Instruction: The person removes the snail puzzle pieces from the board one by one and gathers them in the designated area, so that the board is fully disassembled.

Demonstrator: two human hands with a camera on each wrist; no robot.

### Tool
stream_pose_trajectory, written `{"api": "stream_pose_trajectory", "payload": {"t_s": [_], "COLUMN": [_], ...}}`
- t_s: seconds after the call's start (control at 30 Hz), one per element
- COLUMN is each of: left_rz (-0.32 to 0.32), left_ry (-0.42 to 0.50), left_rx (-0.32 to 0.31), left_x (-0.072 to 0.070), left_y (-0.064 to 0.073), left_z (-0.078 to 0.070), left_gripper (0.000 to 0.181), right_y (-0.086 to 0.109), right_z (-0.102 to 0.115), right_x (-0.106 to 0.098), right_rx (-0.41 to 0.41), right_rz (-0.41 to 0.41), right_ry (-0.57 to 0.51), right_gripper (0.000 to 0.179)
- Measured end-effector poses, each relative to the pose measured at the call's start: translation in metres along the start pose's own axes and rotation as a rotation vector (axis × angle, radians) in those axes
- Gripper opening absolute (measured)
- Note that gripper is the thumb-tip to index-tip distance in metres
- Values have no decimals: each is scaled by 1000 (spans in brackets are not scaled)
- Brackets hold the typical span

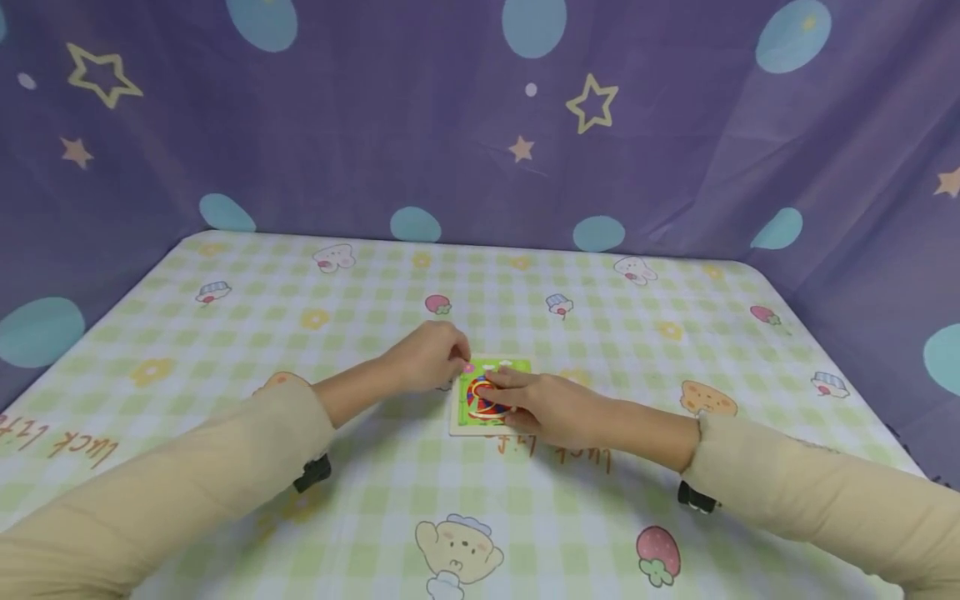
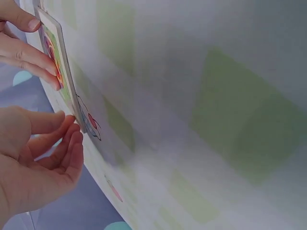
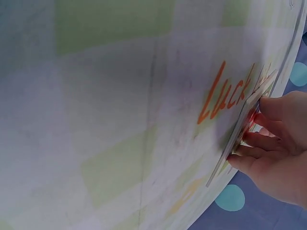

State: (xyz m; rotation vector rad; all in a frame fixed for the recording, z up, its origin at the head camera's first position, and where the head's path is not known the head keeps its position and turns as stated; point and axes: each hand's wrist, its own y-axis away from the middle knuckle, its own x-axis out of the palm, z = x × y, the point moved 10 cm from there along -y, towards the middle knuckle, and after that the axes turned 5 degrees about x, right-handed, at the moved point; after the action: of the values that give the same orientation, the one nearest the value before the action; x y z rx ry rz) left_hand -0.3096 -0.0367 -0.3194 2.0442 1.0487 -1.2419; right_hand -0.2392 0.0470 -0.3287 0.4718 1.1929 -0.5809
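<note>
A small square picture board (image 1: 454, 423), which looks like a wooden puzzle, lies flat on the table. It has a pale border, a green ground and a round red, blue and yellow figure. My right hand (image 1: 567, 411) reaches in from the right and rests nearly straight fingers on the picture, partly covering it. In the right wrist view its thumb and fingertips touch the board (image 3: 231, 143). At the board's far left corner is my left hand (image 1: 429, 357), fingers bent and thumb near the index fingertip. Whether they pinch the corner or only touch it is unclear.
A green and white checked cloth (image 1: 360, 533) with printed cartoons and lettering covers the table. Behind it and along both sides hangs a purple curtain (image 1: 450, 125) with stars and blue spots. Dark wrist devices (image 1: 312, 473) show below the sleeves.
</note>
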Motion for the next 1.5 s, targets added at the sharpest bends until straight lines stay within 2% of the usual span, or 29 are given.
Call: {"api": "stream_pose_trajectory", "payload": {"t_s": [0.17,0.27,0.4,0.63,0.77,0.93,1.23,1.5], "left_rz": [-38,-40,-19,-8,5,0,-31,-87], "left_ry": [9,-18,-49,18,25,27,146,239], "left_rx": [-70,-97,-110,-146,-168,-166,-191,-219], "left_x": [-3,-3,-2,-3,-2,-4,-8,-4], "left_y": [-5,-6,-8,-13,-15,-16,-14,-7], "left_z": [1,-1,-4,3,7,7,18,28], "left_gripper": [15,15,16,17,19,18,10,7], "right_y": [1,0,-1,-1,-2,-1,-1,1], "right_z": [0,-1,-2,-2,-1,-3,-2,-4], "right_x": [-1,0,0,1,2,1,-3,-1], "right_rx": [11,11,7,3,-1,27,11,37], "right_rz": [12,12,4,14,17,23,1,20], "right_ry": [-2,1,6,4,6,2,13,-19], "right_gripper": [46,46,46,46,46,46,45,44]}}
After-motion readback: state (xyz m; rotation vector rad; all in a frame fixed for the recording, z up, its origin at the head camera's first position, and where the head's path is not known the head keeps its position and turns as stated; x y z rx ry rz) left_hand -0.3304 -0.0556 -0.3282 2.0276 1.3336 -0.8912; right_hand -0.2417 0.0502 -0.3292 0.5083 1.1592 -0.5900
